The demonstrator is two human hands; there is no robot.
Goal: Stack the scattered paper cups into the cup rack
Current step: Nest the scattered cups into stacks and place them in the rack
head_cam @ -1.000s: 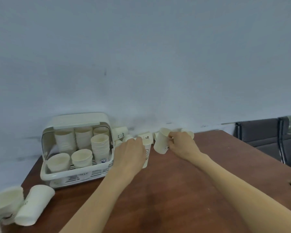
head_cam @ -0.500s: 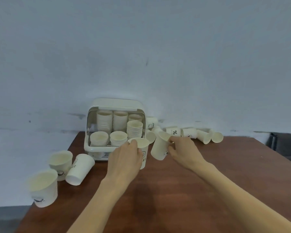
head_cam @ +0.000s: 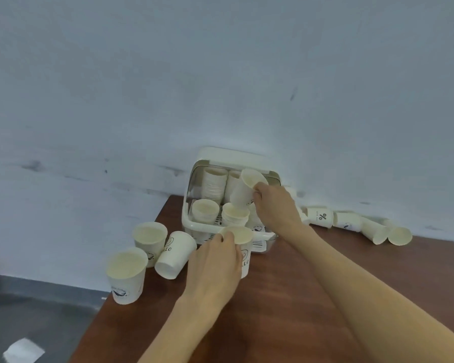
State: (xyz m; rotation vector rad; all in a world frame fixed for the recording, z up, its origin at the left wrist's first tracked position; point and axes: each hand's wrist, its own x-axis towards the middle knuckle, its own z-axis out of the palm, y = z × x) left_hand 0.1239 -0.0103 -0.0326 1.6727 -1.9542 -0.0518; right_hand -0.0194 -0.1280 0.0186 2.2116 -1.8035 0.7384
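The white cup rack (head_cam: pixel 194 225) stands at the table's back edge against the wall, with several stacks of paper cups inside. My right hand (head_cam: pixel 275 206) grips a tilted paper cup (head_cam: pixel 243 191) over the rack's front stacks. My left hand (head_cam: pixel 215 260) holds an upright paper cup (head_cam: pixel 243 238) marked "HELLO" on the table just in front of the rack. Left of the rack are two upright cups (head_cam: pixel 150 238) (head_cam: pixel 126 273) and one lying cup (head_cam: pixel 174 254). Right of the rack, several cups (head_cam: pixel 320 217) lie along the wall.
The brown table (head_cam: pixel 286 310) ends at its left edge near the upright cups, with grey floor (head_cam: pixel 37 318) below. A scrap of white paper (head_cam: pixel 24 351) lies on the floor. The wall rises directly behind the rack.
My right hand has lifted its cup up and over the rack. My left hand has kept its cup in front of the rack. The view has swung left.
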